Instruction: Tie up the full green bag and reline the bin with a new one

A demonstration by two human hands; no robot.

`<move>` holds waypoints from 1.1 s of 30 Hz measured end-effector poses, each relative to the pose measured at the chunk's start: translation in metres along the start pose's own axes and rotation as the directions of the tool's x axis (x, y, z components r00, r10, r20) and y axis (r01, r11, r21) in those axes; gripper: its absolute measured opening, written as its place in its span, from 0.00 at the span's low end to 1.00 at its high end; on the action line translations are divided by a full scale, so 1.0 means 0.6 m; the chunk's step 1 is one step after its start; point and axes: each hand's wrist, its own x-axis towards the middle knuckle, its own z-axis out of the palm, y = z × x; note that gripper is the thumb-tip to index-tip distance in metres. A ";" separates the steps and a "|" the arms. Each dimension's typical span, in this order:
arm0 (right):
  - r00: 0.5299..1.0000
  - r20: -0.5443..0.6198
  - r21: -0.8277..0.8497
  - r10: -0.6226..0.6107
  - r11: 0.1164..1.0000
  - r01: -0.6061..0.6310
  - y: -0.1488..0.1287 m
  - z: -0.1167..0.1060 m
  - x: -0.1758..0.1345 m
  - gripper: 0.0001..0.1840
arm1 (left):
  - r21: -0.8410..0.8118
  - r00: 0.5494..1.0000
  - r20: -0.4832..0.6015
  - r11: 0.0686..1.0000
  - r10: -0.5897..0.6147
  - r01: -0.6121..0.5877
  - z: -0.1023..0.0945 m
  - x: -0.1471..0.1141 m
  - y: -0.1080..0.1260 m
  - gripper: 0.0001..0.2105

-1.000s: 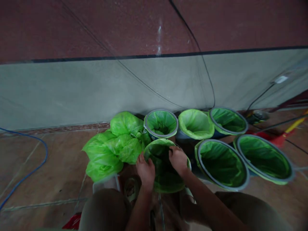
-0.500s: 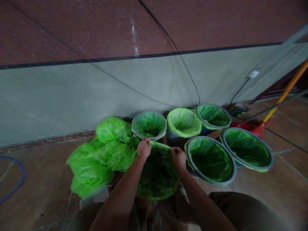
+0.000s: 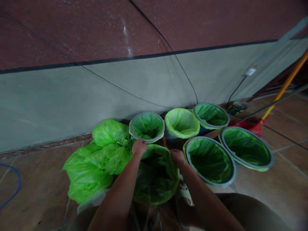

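Between my knees stands a trash bin lined with a green garbage bag (image 3: 156,192), its mouth facing up toward me. My left hand (image 3: 139,148) is closed on the bag's edge at the far left of the rim. Across from it, my right hand (image 3: 178,156) grips the edge at the far right, its fingertips partly hidden. The bag covers the rim, and the bin under it is mostly out of sight. Just beyond my left hand is another lined bin with a grey ring (image 3: 147,140). A ringed, lined bin (image 3: 211,160) sits close to my right forearm.
Tied green bags (image 3: 96,163) are heaped at left. Along the wall are a lined bin without a ring (image 3: 182,123) and a ringed one (image 3: 211,115); another ringed bin (image 3: 246,147) is farther right. A red dustpan (image 3: 256,128) and blue hose (image 3: 16,183) lie at the sides.
Both hands have moved slightly down along the bag's edge, and the fingers wrap farther over the rim. The view has shifted a little; the other bins stay put.
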 end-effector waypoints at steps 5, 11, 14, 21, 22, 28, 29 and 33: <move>0.933 0.077 -0.372 -0.350 0.858 0.353 -0.044 -0.006 -0.016 0.21 | 0.099 0.962 -0.069 0.961 0.264 -0.257 -0.007 -0.014 -0.016 0.20; 0.909 0.337 -0.707 -0.245 0.572 0.416 -0.045 0.016 -0.030 0.19 | 0.280 0.920 0.081 0.876 0.385 -0.391 0.010 -0.035 -0.051 0.18; 0.911 0.342 -0.739 -0.229 0.534 0.411 -0.045 0.011 -0.030 0.17 | 0.288 0.930 0.104 0.885 0.352 -0.367 0.008 -0.044 -0.057 0.16; 0.961 0.189 -0.697 -0.203 0.662 0.277 0.003 -0.002 -0.078 0.17 | 0.085 0.984 0.011 0.981 0.175 -0.175 -0.036 -0.063 -0.085 0.33; 0.973 0.147 -0.683 -0.177 0.693 0.229 0.018 -0.002 -0.094 0.18 | 0.054 0.987 0.021 0.985 0.162 -0.163 -0.046 -0.065 -0.097 0.33; 0.930 -0.141 -0.626 -0.341 0.758 0.183 0.049 0.004 -0.191 0.27 | 0.031 0.986 0.074 0.988 0.151 -0.154 -0.086 -0.078 -0.145 0.18; 0.883 -0.129 -0.642 -0.451 0.717 0.272 0.039 0.009 -0.200 0.28 | 0.042 0.982 0.077 0.983 0.173 -0.177 -0.084 -0.080 -0.146 0.17; 0.750 0.292 -0.577 -0.594 0.516 0.633 -0.025 0.057 -0.204 0.21 | 0.064 0.978 0.096 0.979 0.185 -0.192 -0.051 -0.087 -0.139 0.19</move>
